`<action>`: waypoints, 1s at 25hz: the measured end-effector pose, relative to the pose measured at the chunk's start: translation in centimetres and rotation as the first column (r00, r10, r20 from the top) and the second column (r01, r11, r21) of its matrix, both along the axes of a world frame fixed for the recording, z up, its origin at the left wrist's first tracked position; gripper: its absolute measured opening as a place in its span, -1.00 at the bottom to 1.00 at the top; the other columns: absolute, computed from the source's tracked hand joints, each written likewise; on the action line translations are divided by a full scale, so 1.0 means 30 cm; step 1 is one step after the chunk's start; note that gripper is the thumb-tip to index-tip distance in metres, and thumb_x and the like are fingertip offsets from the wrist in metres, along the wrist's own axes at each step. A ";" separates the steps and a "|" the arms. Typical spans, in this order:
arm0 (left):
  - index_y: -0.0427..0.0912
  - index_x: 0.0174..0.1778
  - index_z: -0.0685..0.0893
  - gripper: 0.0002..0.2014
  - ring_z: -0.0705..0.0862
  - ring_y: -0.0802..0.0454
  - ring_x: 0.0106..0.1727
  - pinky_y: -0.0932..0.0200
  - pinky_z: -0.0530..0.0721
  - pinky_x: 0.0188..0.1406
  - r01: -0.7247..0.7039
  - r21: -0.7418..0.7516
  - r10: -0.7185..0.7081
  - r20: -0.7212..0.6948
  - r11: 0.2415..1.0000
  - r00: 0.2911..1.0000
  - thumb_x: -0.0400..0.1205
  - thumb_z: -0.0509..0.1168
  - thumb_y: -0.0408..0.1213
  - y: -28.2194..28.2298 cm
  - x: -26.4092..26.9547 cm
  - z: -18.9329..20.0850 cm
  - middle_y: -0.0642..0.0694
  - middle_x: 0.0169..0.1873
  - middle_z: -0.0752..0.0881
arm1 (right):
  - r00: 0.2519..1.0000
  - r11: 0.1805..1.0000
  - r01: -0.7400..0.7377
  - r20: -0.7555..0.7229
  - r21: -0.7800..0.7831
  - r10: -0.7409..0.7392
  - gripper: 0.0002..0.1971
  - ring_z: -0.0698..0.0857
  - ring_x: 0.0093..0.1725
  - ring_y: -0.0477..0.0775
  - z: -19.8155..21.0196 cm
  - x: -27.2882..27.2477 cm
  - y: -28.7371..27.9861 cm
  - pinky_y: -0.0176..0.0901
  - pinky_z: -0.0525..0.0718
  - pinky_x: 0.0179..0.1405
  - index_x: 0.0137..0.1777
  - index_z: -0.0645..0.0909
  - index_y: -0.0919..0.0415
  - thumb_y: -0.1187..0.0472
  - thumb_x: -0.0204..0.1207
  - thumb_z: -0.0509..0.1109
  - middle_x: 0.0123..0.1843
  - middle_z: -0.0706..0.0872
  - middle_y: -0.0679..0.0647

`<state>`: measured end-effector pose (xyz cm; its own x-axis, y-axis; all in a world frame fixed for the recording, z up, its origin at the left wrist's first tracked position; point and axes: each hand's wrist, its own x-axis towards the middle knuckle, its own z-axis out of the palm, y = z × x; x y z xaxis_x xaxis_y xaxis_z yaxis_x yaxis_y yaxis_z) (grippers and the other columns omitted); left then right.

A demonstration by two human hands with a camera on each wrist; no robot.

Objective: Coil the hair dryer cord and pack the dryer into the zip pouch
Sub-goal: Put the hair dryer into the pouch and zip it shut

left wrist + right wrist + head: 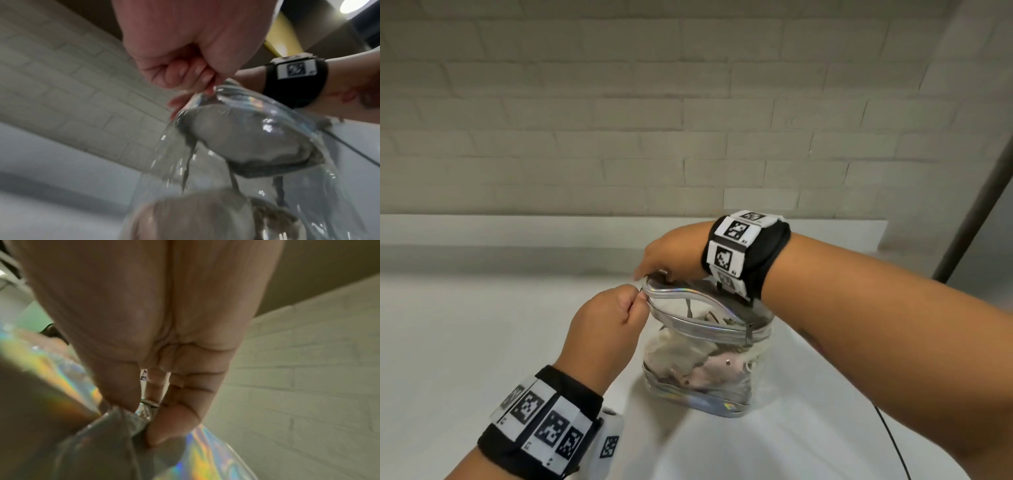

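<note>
Pinching zip pouch (709,342) rim: left hand (609,318), right hand (671,253).

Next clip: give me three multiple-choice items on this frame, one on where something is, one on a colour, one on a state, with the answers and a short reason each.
1. Where does the zip pouch stand?
A. on the white table
B. on the floor
C. on a chair

2. What colour is the pouch's trim?
A. solid red
B. iridescent silver
C. matte black

3. What is the left hand doing?
A. lying flat on the table
B. hanging idle
C. pinching something small at the pouch's top end

Answers:
1 A, the pouch base sits on the table.
2 B, it shows rainbow glints in the right wrist view.
3 C, its curled fingers meet at the pouch's top end while the right hand holds the top.
</note>
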<state>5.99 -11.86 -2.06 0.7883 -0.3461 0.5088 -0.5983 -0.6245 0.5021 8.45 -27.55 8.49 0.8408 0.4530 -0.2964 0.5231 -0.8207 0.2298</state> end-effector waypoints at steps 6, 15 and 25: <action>-0.02 -0.60 0.30 -0.71 0.30 -0.04 -0.63 0.24 0.22 -0.70 0.122 0.239 -0.194 0.304 0.963 0.933 0.44 0.16 -0.21 0.009 -0.065 0.062 0.05 -0.67 0.30 | 1.000 0.997 0.024 0.015 0.068 -0.025 -0.69 0.66 0.17 0.11 -0.037 0.050 -0.002 -0.22 0.46 0.02 0.29 0.63 0.07 0.25 0.56 0.31 0.22 0.71 0.03; -0.11 -0.48 0.62 -0.84 0.55 -0.08 -0.62 0.20 0.27 -0.60 0.222 0.511 -0.454 0.389 0.831 0.802 0.40 0.34 -0.18 -0.236 -0.181 0.055 -0.05 -0.63 0.59 | 0.999 0.989 0.022 0.029 0.145 -0.026 -0.68 0.65 0.20 0.11 -0.069 0.077 -0.016 -0.20 0.49 0.06 0.32 0.63 0.03 0.22 0.59 0.30 0.27 0.68 0.03; 0.02 -0.30 0.58 -0.87 0.51 0.06 -0.39 0.20 0.51 -0.33 -0.013 -0.641 -0.045 -0.073 0.768 0.996 0.53 0.19 -0.11 -0.017 0.049 -0.083 0.08 -0.44 0.61 | 0.871 0.866 -0.001 0.426 0.501 -0.246 -0.47 0.59 0.34 0.04 0.073 -0.314 -0.102 -0.13 0.46 0.27 0.54 0.38 -0.03 -0.01 0.57 0.32 0.41 0.58 -0.01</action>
<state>7.45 -12.37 -4.56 0.8329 0.0243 0.5529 -0.5456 -0.1315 0.8276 -0.97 -30.62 10.67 0.8772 0.3150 0.3623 0.3433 -0.9391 -0.0149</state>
